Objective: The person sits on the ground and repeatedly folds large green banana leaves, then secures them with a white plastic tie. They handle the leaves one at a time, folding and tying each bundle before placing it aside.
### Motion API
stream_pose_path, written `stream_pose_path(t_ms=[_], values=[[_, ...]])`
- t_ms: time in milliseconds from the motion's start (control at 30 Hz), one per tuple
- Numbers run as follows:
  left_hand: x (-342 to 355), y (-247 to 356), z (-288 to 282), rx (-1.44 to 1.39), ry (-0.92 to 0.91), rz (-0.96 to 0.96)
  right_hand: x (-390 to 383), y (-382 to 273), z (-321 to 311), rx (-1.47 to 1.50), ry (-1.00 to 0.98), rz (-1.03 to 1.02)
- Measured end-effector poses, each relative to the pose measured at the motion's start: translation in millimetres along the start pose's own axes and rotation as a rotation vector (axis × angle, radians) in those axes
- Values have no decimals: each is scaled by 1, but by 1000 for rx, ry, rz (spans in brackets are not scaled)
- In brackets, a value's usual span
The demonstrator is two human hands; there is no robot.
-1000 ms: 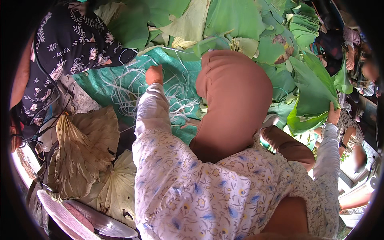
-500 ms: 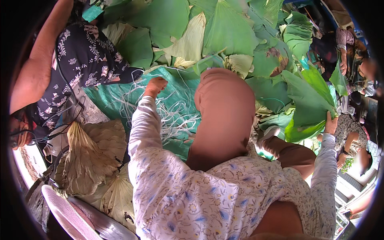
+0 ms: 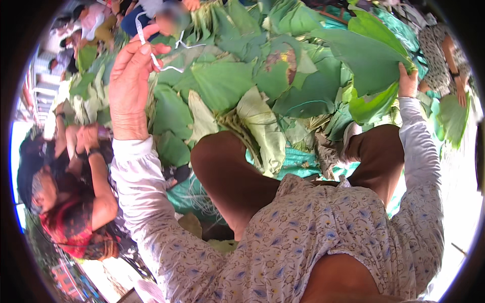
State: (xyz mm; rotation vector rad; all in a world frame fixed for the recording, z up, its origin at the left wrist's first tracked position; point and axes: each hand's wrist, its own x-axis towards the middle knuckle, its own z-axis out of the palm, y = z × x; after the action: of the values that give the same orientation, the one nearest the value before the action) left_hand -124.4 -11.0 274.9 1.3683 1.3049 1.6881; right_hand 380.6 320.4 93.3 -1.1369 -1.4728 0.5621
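Note:
My left hand (image 3: 130, 83) is raised at the upper left, thumb and forefinger pinched on a thin white plastic strip (image 3: 141, 31). The strip curls above and below the fingertips, and its loose end bends to the right. At the upper right, my right hand (image 3: 408, 83) grips the edge of large green lotus leaves (image 3: 361, 58). They fan out leftward from the fingers, with a brighter green leaf edge showing above and below. Under and beyond both hands spreads a thick layer of other lotus leaves (image 3: 222, 83), one of them browned in a patch.
Teal sheeting (image 3: 298, 164) lies between my knees, with a tangle of white strips (image 3: 194, 196) by my left leg. A pale, curled leaf (image 3: 260, 129) rests ahead of my knees. Co-workers sit on the left (image 3: 76, 197), at the far side and on the right (image 3: 437, 55).
My left hand has risen from beside the white strips and now holds one up. My right hand keeps its leaves, now higher in view. The view has swung outward and my knees are apart.

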Motion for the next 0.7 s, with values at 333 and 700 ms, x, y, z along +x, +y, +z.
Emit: stream_pose_path(t_ms=[333, 700], values=[[80, -174, 309, -499, -366, -379, 89, -50, -78, 159, 233, -139], [33, -365, 337, 164, -325, -927, 56, -54, -17, -459, -82, -594]])
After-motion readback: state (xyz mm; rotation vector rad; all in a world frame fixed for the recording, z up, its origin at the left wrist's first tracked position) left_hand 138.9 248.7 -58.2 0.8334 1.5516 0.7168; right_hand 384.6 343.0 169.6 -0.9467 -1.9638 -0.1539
